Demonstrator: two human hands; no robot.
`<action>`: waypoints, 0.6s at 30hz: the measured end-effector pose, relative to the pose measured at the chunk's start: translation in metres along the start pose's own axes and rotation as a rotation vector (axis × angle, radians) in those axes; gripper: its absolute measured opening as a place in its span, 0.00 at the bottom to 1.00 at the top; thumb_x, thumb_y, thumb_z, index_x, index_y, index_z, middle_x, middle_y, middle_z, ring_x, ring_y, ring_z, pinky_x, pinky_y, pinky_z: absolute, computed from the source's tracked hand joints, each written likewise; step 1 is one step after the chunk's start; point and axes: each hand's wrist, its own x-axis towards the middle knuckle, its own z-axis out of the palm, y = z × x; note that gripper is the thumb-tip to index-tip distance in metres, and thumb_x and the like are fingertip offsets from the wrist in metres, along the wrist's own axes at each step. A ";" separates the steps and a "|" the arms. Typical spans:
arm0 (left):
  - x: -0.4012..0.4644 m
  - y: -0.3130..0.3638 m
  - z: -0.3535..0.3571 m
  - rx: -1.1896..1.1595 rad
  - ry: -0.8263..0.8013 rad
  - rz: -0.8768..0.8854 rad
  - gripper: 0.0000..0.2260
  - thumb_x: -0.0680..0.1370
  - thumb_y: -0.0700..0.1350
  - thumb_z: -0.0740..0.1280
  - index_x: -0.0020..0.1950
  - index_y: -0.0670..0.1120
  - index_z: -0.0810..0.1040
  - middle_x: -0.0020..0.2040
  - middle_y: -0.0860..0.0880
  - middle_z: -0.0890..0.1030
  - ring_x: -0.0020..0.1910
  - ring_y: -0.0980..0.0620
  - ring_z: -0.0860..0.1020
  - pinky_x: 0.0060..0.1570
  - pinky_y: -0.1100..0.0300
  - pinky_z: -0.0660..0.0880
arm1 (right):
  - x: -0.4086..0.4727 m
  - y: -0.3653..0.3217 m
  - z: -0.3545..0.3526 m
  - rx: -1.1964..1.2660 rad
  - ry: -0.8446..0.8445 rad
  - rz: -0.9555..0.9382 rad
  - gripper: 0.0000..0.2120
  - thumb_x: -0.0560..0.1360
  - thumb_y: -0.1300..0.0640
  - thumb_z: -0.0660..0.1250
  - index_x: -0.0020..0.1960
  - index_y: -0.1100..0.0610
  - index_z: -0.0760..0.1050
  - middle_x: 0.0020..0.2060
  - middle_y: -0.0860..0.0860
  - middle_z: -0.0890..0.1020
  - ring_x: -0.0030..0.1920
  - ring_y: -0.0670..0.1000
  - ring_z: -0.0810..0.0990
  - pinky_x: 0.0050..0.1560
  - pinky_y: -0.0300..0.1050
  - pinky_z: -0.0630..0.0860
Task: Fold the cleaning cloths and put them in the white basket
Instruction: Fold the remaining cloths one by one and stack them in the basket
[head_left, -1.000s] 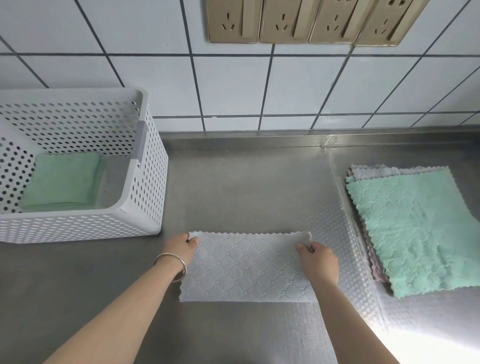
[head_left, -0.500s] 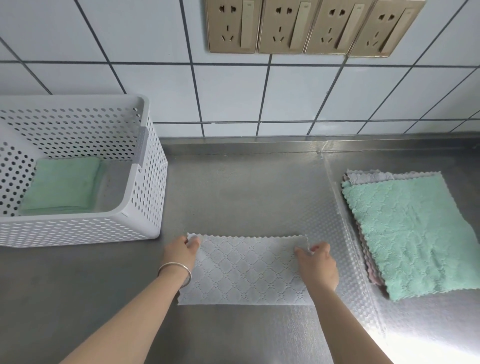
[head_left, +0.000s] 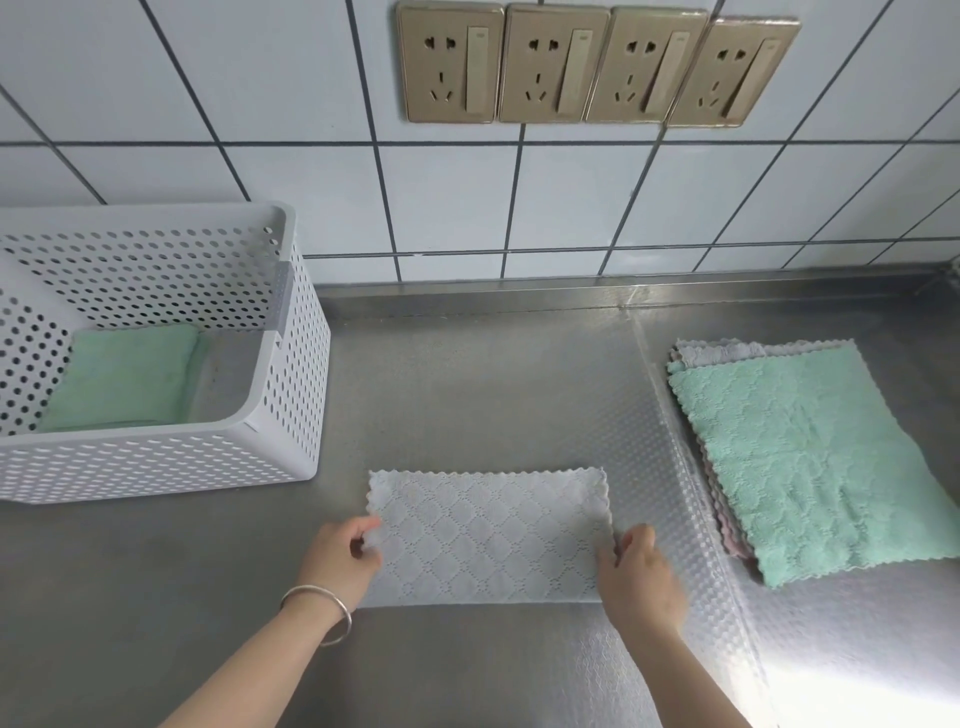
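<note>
My left hand (head_left: 340, 564) pinches the left short edge of the grey cloth (head_left: 488, 538) between thumb and fingers. My right hand (head_left: 641, 577) curls its fingers round the right short edge. I judge both grips are placed at mid-edge so the cloth can be folded again end to end.

The grey cloth lies flat on the steel counter (head_left: 467, 374) as a long rectangle, its near edge straight and thick; I judge it already folded once.

Right of the grey cloth, apart from it, sits the stack of unfolded cloths (head_left: 810, 462), green on top, grey and pink edges showing beneath. It lies within reach for the next pick.

Left of the grey cloth and farther back stands the white basket (head_left: 280, 415), holding one folded green cloth (head_left: 124, 379) laid flat against its left side. This leaves room beside it.

Beyond the grey cloth, the tiled wall carries four sockets (head_left: 597, 65).
</note>
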 end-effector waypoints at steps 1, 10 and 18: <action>-0.004 0.000 0.004 0.053 0.054 0.012 0.16 0.74 0.39 0.66 0.61 0.48 0.76 0.58 0.46 0.72 0.48 0.52 0.74 0.51 0.62 0.69 | -0.003 0.001 0.004 -0.104 0.055 -0.065 0.08 0.78 0.49 0.56 0.53 0.52 0.66 0.50 0.49 0.76 0.48 0.51 0.74 0.47 0.45 0.72; -0.015 0.014 0.074 0.717 0.022 0.576 0.29 0.73 0.61 0.53 0.73 0.51 0.60 0.76 0.49 0.55 0.76 0.46 0.47 0.69 0.42 0.50 | -0.036 -0.030 0.055 -0.224 0.053 -0.623 0.27 0.73 0.47 0.52 0.71 0.53 0.60 0.71 0.52 0.63 0.76 0.53 0.43 0.71 0.53 0.46; -0.002 -0.008 0.071 0.721 0.006 0.545 0.32 0.77 0.66 0.42 0.77 0.52 0.47 0.76 0.47 0.52 0.75 0.44 0.52 0.68 0.44 0.53 | -0.033 0.013 0.054 -0.218 0.036 -0.458 0.30 0.79 0.39 0.42 0.75 0.53 0.56 0.74 0.50 0.59 0.75 0.51 0.51 0.72 0.49 0.45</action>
